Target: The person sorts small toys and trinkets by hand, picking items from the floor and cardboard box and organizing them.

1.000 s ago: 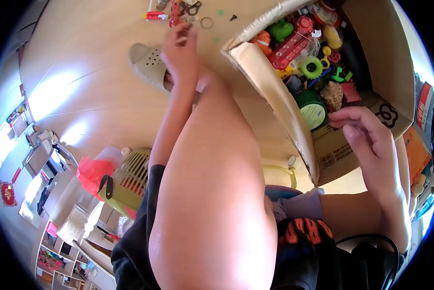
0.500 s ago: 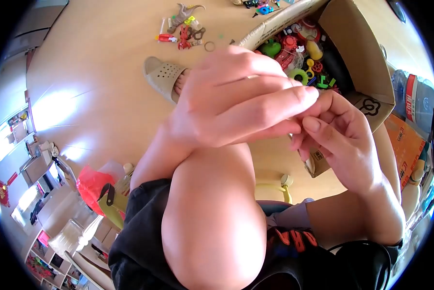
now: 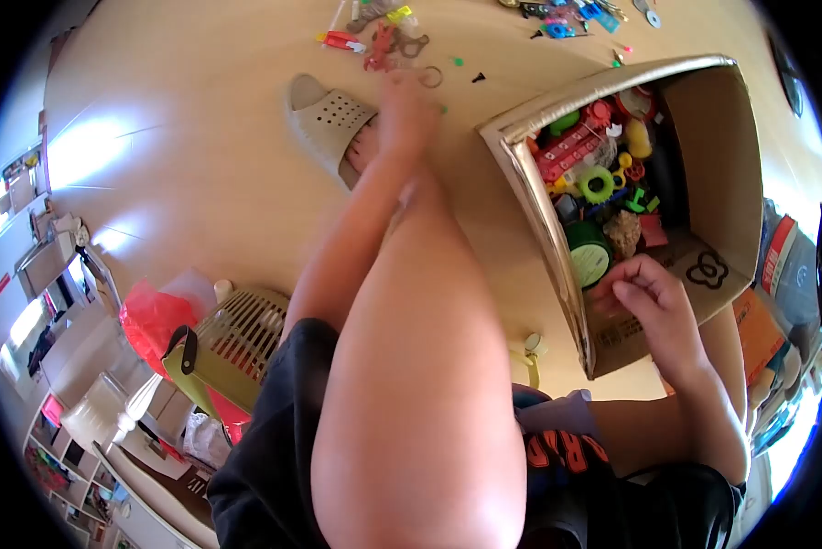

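My left hand (image 3: 405,105) is stretched down to the floor beside my slippered foot, close to a thin ring (image 3: 430,77) and a red toy figure (image 3: 381,48). Motion smears its fingers, so its grip cannot be made out. Over the near edge of the cardboard box (image 3: 722,165) is my right hand (image 3: 649,297), with fingers curled and thumb bent against them. Whatever it may hold is hidden. Just beyond its fingertips sits a round green container (image 3: 589,254). A knobbly brown piece (image 3: 623,233) and a green toy ring (image 3: 597,184) lie in the box.
A beige slipper (image 3: 324,123) is on my foot. A red-and-white piece (image 3: 342,41) and small toy parts are scattered across the floor beyond. To the left stands a green slatted basket (image 3: 237,334) with a red bag (image 3: 159,316). Water bottles (image 3: 791,274) are right of the box.
My hands, together in front of my knee before, have separated. The left has dropped forward to the floor; the right has moved slightly down. The view has shifted, showing more of the box.
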Motion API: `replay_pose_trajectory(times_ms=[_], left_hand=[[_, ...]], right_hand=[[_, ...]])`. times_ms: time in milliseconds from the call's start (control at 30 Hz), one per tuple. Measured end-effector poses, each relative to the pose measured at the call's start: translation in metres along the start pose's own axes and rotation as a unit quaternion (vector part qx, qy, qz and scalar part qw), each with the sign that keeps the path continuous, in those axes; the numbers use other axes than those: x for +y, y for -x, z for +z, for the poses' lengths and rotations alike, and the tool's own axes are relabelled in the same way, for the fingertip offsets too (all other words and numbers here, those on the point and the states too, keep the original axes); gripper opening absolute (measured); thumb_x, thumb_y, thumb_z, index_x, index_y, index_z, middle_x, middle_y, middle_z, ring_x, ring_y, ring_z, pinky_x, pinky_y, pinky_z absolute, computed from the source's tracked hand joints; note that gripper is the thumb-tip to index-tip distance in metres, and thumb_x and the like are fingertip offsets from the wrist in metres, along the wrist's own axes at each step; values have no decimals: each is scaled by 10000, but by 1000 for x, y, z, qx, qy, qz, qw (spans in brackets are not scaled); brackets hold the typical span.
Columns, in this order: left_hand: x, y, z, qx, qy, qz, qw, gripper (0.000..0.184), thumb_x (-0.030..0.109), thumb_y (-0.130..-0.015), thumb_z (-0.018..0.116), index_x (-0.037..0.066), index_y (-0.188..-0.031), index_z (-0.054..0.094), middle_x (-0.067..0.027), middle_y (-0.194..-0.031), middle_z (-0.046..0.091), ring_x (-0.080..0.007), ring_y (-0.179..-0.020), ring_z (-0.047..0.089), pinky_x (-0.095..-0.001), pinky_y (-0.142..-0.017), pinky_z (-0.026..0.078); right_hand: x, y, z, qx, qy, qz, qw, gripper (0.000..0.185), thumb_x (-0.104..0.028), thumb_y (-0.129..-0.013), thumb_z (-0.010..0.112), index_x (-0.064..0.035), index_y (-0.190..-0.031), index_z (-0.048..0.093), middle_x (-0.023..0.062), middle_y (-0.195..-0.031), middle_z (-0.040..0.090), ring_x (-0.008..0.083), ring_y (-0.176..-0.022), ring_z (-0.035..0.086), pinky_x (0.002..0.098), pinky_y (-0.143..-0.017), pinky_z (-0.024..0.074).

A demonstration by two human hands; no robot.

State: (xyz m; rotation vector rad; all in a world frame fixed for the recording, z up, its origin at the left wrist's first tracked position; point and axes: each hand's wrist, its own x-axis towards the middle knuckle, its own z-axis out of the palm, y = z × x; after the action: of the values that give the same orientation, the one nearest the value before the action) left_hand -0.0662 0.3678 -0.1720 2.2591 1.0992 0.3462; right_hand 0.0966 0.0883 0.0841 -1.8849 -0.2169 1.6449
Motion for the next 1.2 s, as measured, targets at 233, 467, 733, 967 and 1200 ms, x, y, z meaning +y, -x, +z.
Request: replay_pose_trajectory(times_ms=[233,467,733,967,1200], left_hand=[[4,2,21,-56,13,-10,998,351,77,-795,727,68,-1114,581,-199,-1163,535,-414,-1086,568,-471,-886,507],[1,0,25,-175,18,-83,981,225,70,-824,694,45,-1022,591,-209,-1106,581,-413,-1024,605,-469,-838,511],[54,-20,-55,-89,212,-74,970,128,44,-818,726,25,-923,657,-114,-856,690,-254,-769,684,-347,-719,551],[183,-25,-166,-139,443,316,827,174,-45,-771,782,18,-908,695,-92,-954,650,-171,-814,614,-285,-715,500],[192,-17,-84,-82,397,476,780,159,86,-750,771,99,-903,730,0,-983,672,-210,-947,606,-349,-826,449]], right_hand=[[-25,-9,-20,-40,4,29,999,131,-46,-999,489,7,-1059,593,78,-999,681,141,-946,649,283,-861,511],[-47,-17,-30,-23,0,52,998,159,-66,-1005,473,12,-1060,600,84,-1006,682,144,-946,640,289,-883,497],[-57,-27,-31,35,-119,-9,992,242,-76,-986,477,17,-1201,540,132,-1066,660,202,-992,641,314,-923,494],[-109,-16,-2,-55,-355,-56,931,370,-220,-1014,454,24,-1289,496,138,-1144,642,212,-1056,630,345,-946,490],[-89,-32,-3,0,-392,-58,918,306,-156,-1018,440,48,-1205,571,116,-1068,651,174,-983,627,318,-886,504]])
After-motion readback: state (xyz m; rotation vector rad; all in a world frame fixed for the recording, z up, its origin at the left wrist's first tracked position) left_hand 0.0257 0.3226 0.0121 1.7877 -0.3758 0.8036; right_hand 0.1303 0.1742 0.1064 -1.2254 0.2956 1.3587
